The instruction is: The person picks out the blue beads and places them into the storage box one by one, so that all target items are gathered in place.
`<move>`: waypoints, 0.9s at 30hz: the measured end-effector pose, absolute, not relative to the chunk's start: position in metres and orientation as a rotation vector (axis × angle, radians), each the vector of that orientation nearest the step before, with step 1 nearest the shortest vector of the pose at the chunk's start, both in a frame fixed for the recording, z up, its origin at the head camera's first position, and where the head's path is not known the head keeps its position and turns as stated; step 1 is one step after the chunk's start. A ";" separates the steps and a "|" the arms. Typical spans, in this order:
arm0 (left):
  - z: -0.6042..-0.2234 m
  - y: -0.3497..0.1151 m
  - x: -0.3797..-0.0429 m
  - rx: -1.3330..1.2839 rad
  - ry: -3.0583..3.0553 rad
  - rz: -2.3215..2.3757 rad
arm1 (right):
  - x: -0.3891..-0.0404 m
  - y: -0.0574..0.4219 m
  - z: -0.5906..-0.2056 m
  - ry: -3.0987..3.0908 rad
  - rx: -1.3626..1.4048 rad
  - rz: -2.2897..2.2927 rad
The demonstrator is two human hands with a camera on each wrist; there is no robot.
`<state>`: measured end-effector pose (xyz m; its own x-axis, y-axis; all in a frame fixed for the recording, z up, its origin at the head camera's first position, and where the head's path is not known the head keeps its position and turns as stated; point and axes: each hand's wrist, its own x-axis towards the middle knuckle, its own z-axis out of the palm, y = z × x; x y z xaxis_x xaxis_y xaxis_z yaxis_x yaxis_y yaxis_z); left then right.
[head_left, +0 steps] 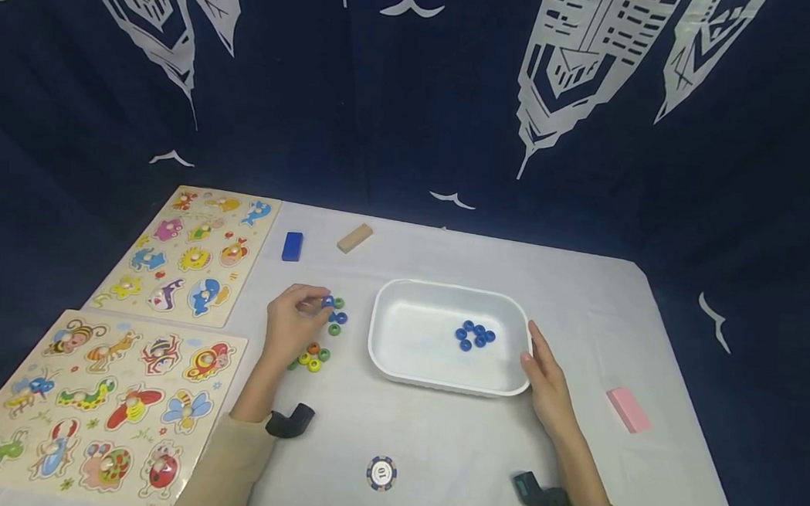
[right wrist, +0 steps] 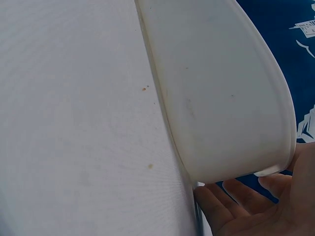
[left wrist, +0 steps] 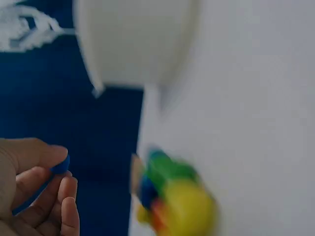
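My left hand [head_left: 291,325] pinches a blue bead [left wrist: 60,166] between thumb and finger, just above the loose beads left of the tray. Close by on the cloth lie another blue bead [head_left: 341,318] and a green bead [head_left: 334,330]. Nearer my wrist sit a yellow bead [head_left: 314,366], an orange bead [head_left: 313,348] and a few green ones. At the right end of the white tray [head_left: 407,330], my right hand [head_left: 549,382] holds the rim, thumb on top and fingers along the outer wall. Inside the tray, toward its right half, several blue beads [head_left: 480,330] are grouped.
Two animal puzzle boards [head_left: 232,320] [head_left: 92,416] cover the left side. Behind the beads are a blue block [head_left: 292,246] and a wooden block [head_left: 355,238]. A pink block [head_left: 628,410] lies at right, and a poker chip [head_left: 381,474] in front.
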<state>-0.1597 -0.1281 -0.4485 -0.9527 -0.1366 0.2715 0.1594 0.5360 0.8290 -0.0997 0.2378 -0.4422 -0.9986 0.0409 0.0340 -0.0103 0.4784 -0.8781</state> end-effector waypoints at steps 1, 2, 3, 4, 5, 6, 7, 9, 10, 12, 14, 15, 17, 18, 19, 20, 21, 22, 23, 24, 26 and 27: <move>-0.440 -0.121 -0.160 -0.057 -2.449 -1.420 | -0.100 0.239 -0.444 -2.653 -0.025 1.582; -0.433 -0.113 -0.161 -0.095 -2.433 -1.458 | -0.101 0.241 -0.446 -2.648 -0.023 1.586; -0.426 -0.104 -0.161 -0.123 -2.432 -1.500 | -0.102 0.242 -0.449 -2.644 -0.021 1.587; -0.421 -0.094 -0.163 -0.153 -2.438 -1.533 | -0.103 0.244 -0.453 -2.643 -0.023 1.587; -0.416 -0.085 -0.165 -0.178 -2.454 -1.563 | -0.105 0.247 -0.456 -2.643 -0.025 1.588; -0.413 -0.075 -0.167 -0.208 -2.476 -1.585 | -0.106 0.249 -0.460 -2.643 -0.027 1.586; -0.412 -0.066 -0.170 -0.231 -2.501 -1.617 | -0.107 0.251 -0.463 -2.643 -0.027 1.584; -0.411 -0.048 -0.176 -0.260 -2.579 -1.639 | -0.108 0.253 -0.468 -2.650 -0.027 1.576; -0.412 -0.040 -0.179 -0.281 -2.614 -1.648 | -0.109 0.254 -0.470 -2.650 -0.022 1.576; -0.416 -0.025 -0.185 -0.321 -2.676 -1.662 | -0.109 0.254 -0.471 -2.643 -0.010 1.587; -0.420 -0.012 -0.191 -0.348 -2.739 -1.678 | -0.109 0.253 -0.471 -2.636 -0.003 1.596; -0.423 -0.006 -0.195 -0.365 -2.763 -1.682 | -0.109 0.253 -0.471 -2.634 -0.003 1.598; -0.429 0.005 -0.202 -0.401 -2.819 -1.666 | -0.109 0.253 -0.471 -2.634 -0.008 1.594; -0.432 0.011 -0.206 -0.417 -2.844 -1.655 | -0.109 0.253 -0.471 -2.635 -0.009 1.590; -0.435 0.016 -0.209 -0.442 -2.867 -1.627 | -0.110 0.253 -0.472 -2.636 -0.014 1.589; -0.438 0.020 -0.212 -0.463 -2.888 -1.593 | -0.110 0.253 -0.472 -2.638 -0.017 1.591; -0.441 0.025 -0.214 -0.485 -2.913 -1.561 | -0.111 0.253 -0.473 -2.645 -0.022 1.589; -0.444 0.028 -0.216 -0.510 -2.937 -1.524 | -0.111 0.254 -0.473 -2.648 -0.025 1.592; -0.446 0.032 -0.218 -0.529 -2.958 -1.494 | -0.111 0.254 -0.474 -2.652 -0.029 1.595; -0.448 0.035 -0.218 -0.545 -2.981 -1.464 | -0.111 0.254 -0.474 -2.652 -0.030 1.599; -0.452 0.040 -0.219 -0.577 -3.019 -1.418 | -0.111 0.254 -0.474 -2.659 -0.044 1.598; -0.453 0.042 -0.219 -0.594 -3.032 -1.403 | -0.111 0.255 -0.473 -2.661 -0.051 1.597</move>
<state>-0.2189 0.0418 -0.4528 -0.9082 0.4109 -0.0803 0.2049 0.6033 0.7707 -0.1108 0.2545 -0.4729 -0.9987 0.0476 0.0154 0.0088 0.4699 -0.8827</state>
